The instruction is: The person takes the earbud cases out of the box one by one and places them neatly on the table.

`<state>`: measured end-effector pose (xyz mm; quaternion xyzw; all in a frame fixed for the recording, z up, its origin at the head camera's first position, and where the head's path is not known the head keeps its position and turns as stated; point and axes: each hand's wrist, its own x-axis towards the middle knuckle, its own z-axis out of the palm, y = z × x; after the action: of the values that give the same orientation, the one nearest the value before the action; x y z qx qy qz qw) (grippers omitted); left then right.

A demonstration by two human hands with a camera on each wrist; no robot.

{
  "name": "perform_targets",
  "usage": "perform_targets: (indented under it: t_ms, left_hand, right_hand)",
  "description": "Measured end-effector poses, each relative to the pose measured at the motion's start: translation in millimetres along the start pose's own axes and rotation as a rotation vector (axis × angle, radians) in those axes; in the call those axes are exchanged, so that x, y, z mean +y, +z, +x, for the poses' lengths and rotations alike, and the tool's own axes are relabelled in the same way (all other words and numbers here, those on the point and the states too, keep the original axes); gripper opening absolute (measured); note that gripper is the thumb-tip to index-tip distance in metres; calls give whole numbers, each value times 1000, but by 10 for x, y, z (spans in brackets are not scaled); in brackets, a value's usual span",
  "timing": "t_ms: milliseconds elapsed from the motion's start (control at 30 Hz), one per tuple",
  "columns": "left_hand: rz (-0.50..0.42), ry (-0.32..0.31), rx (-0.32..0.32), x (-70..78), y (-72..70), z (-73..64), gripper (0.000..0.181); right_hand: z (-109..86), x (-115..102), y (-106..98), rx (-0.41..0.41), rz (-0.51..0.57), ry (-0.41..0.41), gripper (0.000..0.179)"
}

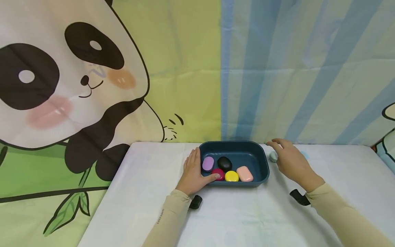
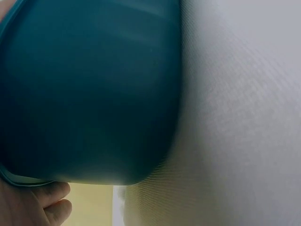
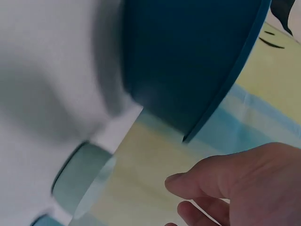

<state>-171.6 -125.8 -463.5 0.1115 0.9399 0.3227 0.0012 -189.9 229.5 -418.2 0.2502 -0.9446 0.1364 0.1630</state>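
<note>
A dark blue rectangular tub (image 1: 260,171) stands on the white table. My left hand (image 1: 192,173) holds its near left corner, thumb over the front rim and fingers along the left wall. Inside lie small smooth rounded pieces: purple (image 1: 208,164), black (image 1: 224,164), magenta (image 1: 218,173), yellow (image 1: 231,176) and pink (image 1: 245,174). The left thumb overlaps the magenta one. Right of the tub, my right hand (image 1: 291,163) hovers with nothing in its fingers. Close below its fingertips sits a pale green round piece (image 3: 82,179).
A light blue piece (image 1: 304,154) is partly hidden behind the right hand. White cloth (image 1: 139,206) covers the table. At its far edge hangs a curtain (image 1: 185,68) printed with a panda, right behind the tub. A black wrist device (image 1: 299,197) sits at the right wrist.
</note>
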Motion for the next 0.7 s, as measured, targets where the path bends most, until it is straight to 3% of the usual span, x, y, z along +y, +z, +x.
perform_targets:
  t_ms: [433,700]
  left_hand:
    - [-9,14,8,-11,27,7,128]
    - [-45,-11,-17,-32,8,4,130]
  right_hand:
    - [141,-419,215,4,32,-30,55]
    - [278,-710,353,19,78,-66,45]
